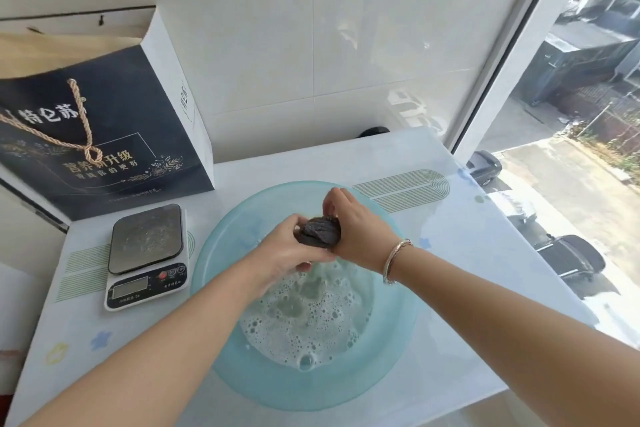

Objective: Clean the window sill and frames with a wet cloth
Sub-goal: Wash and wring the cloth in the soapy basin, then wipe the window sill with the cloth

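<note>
- Window (571, 121), right third of frame: glass and white frame (512, 55) running diagonally from top right toward centre. No cloth contact on either. Wiping judged not started.
- Sill surface (450, 253), centre to lower frame: white with green stripe print and small flower marks, carrying everything below. No visible wipe trail; too glossy to tell clean from dirty.
- Dark gift bag (104, 135), upper left: standing on sill against wall. Probably needs shifting to reach the sill under it.
- Basin (391, 374), lower centre: translucent blue, sitting on sill, holding foamy water (304, 322). Also blocks part of the sill.
- Kitchen scale (147, 253), centre left: just beside basin, on sill. Another item to move or wipe around.
- Cloth (318, 232), centre frame: dark, balled tight, held above basin and apart from the water. Wet, judging by the suds below.
- Left hand (287, 246): fingers curled round near side of cloth, gripping.
- Right hand (349, 218): fingers curled over far side of cloth, gripping; bracelet (394, 260) on wrist.
- Current step judged: wringing out cloth over basin. Prep stage only.
- Remaining: entire job, meaning sill, then frames, plus clearing bag, scale and basin off the surface.
</note>
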{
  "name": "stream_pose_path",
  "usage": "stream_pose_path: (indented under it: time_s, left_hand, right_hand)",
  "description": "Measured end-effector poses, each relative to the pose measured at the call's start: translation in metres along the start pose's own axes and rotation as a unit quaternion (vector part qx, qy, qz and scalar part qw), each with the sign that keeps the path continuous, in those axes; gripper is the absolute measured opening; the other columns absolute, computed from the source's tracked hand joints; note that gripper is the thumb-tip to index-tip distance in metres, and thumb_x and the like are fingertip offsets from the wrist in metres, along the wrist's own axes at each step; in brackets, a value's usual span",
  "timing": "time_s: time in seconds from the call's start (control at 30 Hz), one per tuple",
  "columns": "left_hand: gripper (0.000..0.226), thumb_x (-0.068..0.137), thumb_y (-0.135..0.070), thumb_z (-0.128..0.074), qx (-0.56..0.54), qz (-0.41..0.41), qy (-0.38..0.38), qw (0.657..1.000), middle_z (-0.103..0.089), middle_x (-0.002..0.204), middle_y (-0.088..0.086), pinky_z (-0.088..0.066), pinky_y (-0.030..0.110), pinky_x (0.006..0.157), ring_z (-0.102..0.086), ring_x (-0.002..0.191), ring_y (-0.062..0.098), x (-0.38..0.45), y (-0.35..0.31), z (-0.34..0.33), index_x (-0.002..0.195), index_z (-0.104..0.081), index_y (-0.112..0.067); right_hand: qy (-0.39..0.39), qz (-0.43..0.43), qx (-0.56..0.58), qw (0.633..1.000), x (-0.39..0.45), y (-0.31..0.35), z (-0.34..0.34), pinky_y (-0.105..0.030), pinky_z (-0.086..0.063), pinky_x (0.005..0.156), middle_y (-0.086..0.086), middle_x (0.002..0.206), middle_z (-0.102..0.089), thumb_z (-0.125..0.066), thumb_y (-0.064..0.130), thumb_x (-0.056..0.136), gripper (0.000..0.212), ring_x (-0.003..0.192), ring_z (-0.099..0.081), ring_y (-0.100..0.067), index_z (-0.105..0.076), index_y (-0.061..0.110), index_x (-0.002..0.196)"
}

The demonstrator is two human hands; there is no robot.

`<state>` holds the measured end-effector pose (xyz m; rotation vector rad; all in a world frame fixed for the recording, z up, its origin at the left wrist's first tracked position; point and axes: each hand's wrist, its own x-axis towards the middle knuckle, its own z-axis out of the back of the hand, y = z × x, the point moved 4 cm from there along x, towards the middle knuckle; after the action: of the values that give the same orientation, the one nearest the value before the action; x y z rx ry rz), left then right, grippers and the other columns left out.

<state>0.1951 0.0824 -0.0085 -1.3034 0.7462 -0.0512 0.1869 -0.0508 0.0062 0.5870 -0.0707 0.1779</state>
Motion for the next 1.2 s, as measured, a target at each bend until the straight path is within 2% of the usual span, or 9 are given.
stream_pose_path:
  time_s: [0.07,0.17,0.3,0.43,0.53,0.73,0.9,1.1,1.2]
  left_hand:
    - [0.046,0.073,0.001,-0.075,-0.075,-0.023,0.007,0.997,-0.058,0.089,0.004,-0.046,0.025,0.063,-0.055,0.073,0.013,-0.001,-0.019,-0.016,0.111,-0.051,-0.008]
    - [0.037,0.078,-0.011,-0.074,-0.14,-0.047,-0.008,0.989,-0.06,0.095,0.004,-0.046,0.028,0.073,-0.057,0.078,0.014,0.0,-0.048,-0.047,0.11,-0.054,-0.011]
    - [0.029,0.084,-0.023,-0.069,-0.14,-0.07,-0.043,0.987,-0.063,0.101,0.006,-0.048,0.027,0.081,-0.061,0.085,0.014,0.008,-0.08,-0.108,0.107,-0.055,-0.012]
    - [0.028,0.089,-0.017,-0.063,-0.176,-0.077,-0.063,0.979,-0.065,0.106,0.008,-0.049,0.03,0.089,-0.066,0.083,0.013,0.027,-0.105,-0.181,0.114,-0.053,-0.008]
    - [0.03,0.093,-0.011,-0.057,-0.2,-0.079,-0.062,0.975,-0.064,0.11,0.013,-0.051,0.036,0.093,-0.067,0.086,0.021,0.041,-0.118,-0.234,0.12,-0.05,-0.003]
    - [0.024,0.093,-0.003,-0.046,-0.22,-0.079,-0.077,0.969,-0.062,0.1,0.015,-0.055,0.034,0.084,-0.064,0.074,0.018,0.07,-0.137,-0.314,0.117,-0.049,-0.002]
    - [0.01,0.095,-0.008,-0.043,-0.242,-0.072,-0.074,0.965,-0.058,0.094,0.01,-0.05,0.028,0.062,-0.057,0.07,0.015,0.112,-0.157,-0.347,0.101,-0.049,-0.013]
    - [0.013,0.094,-0.009,-0.051,-0.23,-0.08,0.007,0.97,-0.062,0.085,0.006,-0.05,0.034,0.068,-0.06,0.073,0.015,0.177,-0.192,-0.372,0.106,-0.054,-0.01]
    - [0.013,0.091,-0.007,-0.056,-0.21,-0.081,0.049,0.973,-0.063,0.091,0.009,-0.051,0.036,0.07,-0.062,0.078,0.019,0.207,-0.204,-0.381,0.103,-0.055,-0.011]
  right_hand:
    - [-0.01,-0.04,0.091,0.995,-0.008,-0.015,0.022,-0.032,-0.046,0.065,-0.003,0.099,-0.048,-0.071,0.016,0.073,0.04,0.08,-0.051,-0.023,-0.038,0.017,0.096]
    - [-0.018,-0.118,0.22,0.968,-0.025,-0.037,0.061,-0.022,-0.043,0.042,0.0,0.094,-0.048,-0.076,0.016,0.074,0.048,0.067,-0.05,-0.015,-0.037,0.012,0.101]
    - [-0.022,-0.155,0.302,0.94,-0.054,-0.071,0.109,-0.039,-0.053,0.057,-0.004,0.1,-0.051,-0.076,0.018,0.077,0.05,0.066,-0.055,-0.018,-0.037,0.012,0.107]
    - [-0.049,-0.189,0.389,0.9,-0.091,-0.114,0.158,-0.026,-0.051,0.049,-0.011,0.109,-0.057,-0.072,0.018,0.082,0.043,0.07,-0.064,-0.024,-0.042,0.011,0.112]
    - [-0.089,-0.215,0.426,0.874,-0.117,-0.153,0.189,-0.033,-0.057,0.06,-0.016,0.106,-0.063,-0.066,0.016,0.087,0.027,0.074,-0.066,-0.026,-0.049,0.014,0.108]
    - [-0.205,-0.284,0.484,0.802,-0.146,-0.221,0.231,-0.06,-0.052,0.079,-0.013,0.085,-0.058,-0.049,0.012,0.094,0.011,0.072,-0.062,-0.031,-0.055,0.014,0.084]
    - [-0.213,-0.306,0.549,0.748,-0.147,-0.27,0.25,-0.041,-0.053,0.069,-0.012,0.09,-0.058,-0.044,0.002,0.09,0.012,0.078,-0.054,-0.023,-0.053,0.01,0.089]
    - [-0.208,-0.317,0.439,0.815,-0.12,-0.328,0.274,-0.046,-0.053,0.084,-0.019,0.092,-0.059,-0.052,-0.007,0.086,0.019,0.081,-0.06,-0.025,-0.048,0.011,0.086]
    - [-0.175,-0.322,0.361,0.857,-0.099,-0.353,0.282,-0.04,-0.052,0.084,-0.017,0.101,-0.065,-0.06,0.006,0.087,0.018,0.088,-0.063,-0.023,-0.053,0.017,0.099]
